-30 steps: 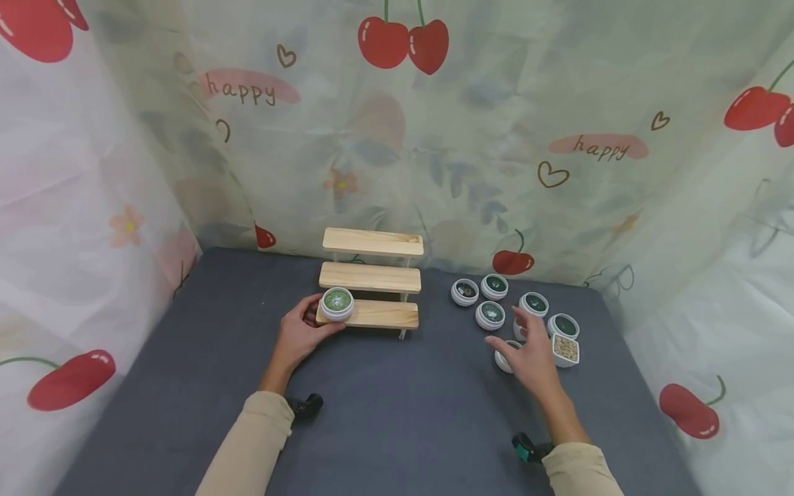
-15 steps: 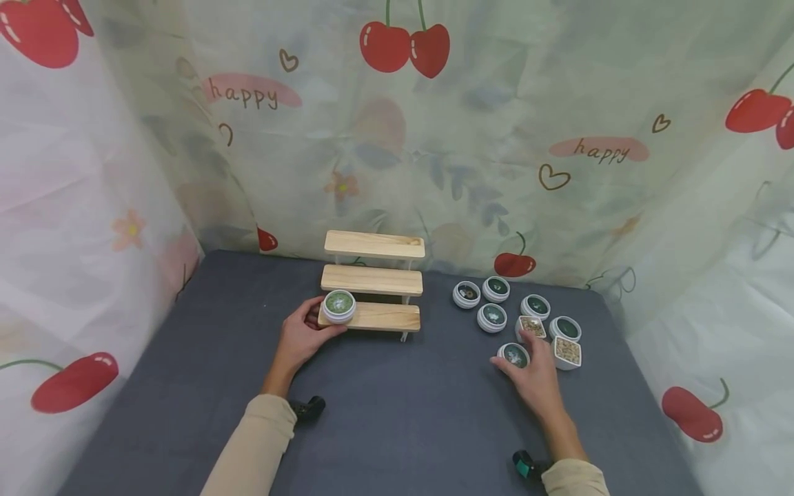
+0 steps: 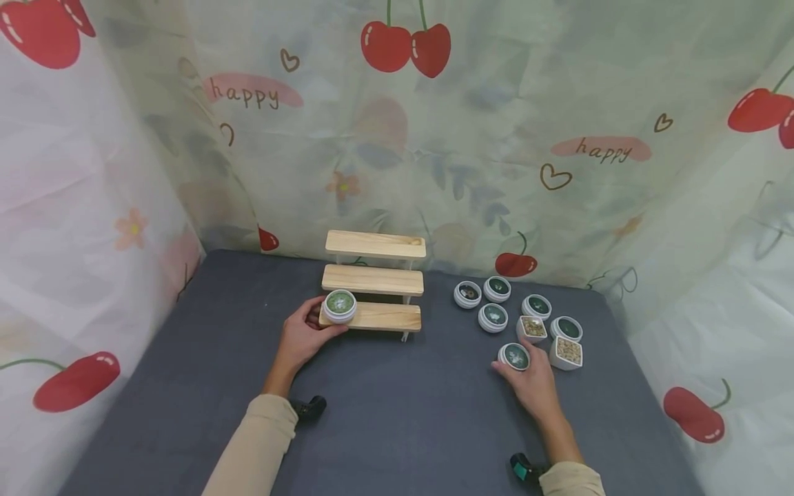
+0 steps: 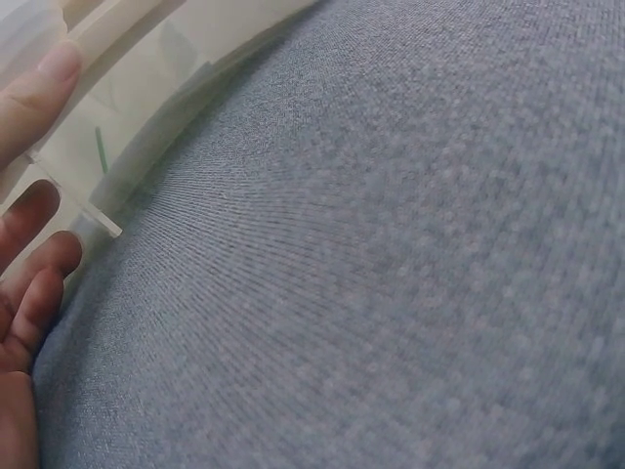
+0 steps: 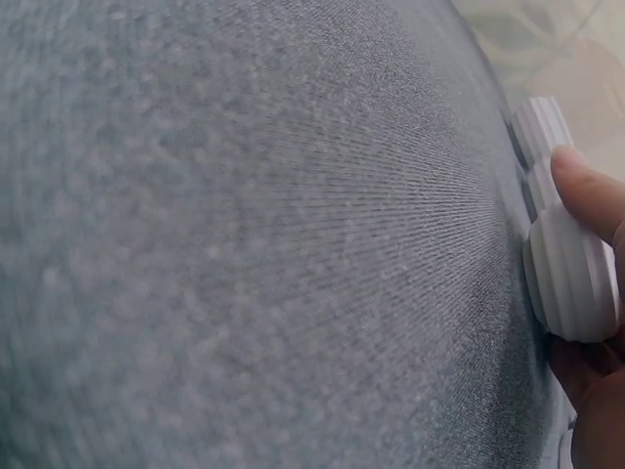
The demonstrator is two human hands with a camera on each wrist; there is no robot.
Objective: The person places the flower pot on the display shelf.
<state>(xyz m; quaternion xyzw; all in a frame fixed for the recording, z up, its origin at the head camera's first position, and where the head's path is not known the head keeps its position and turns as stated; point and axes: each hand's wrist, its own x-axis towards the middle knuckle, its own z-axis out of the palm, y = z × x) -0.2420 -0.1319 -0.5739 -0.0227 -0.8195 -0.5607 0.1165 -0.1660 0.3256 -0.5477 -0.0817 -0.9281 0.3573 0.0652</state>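
Observation:
At the left end of the lowest tier of a wooden three-step stand (image 3: 386, 317), my left hand (image 3: 302, 335) holds a small round white pot (image 3: 340, 307) with a green top. In the left wrist view, the thumb (image 4: 34, 103) lies along the stand's edge beside the white pot, and the other fingers are below. My right hand (image 3: 532, 379) grips another round white pot (image 3: 513, 357) with a dark green top, thumb on its near left side and fingers on its right. The right wrist view shows the ribbed side of this pot (image 5: 574, 278) between thumb and fingers.
Behind the right hand stand several round white pots (image 3: 493, 317) and two square white pots (image 3: 566, 353) with beige speckled tops. A dark grey cloth (image 3: 397, 413) covers the table. A printed curtain (image 3: 397, 138) hangs behind and at both sides.
My right hand has come down from above the pots and closed around the nearest round one. The left hand stays at the stand with its pot.

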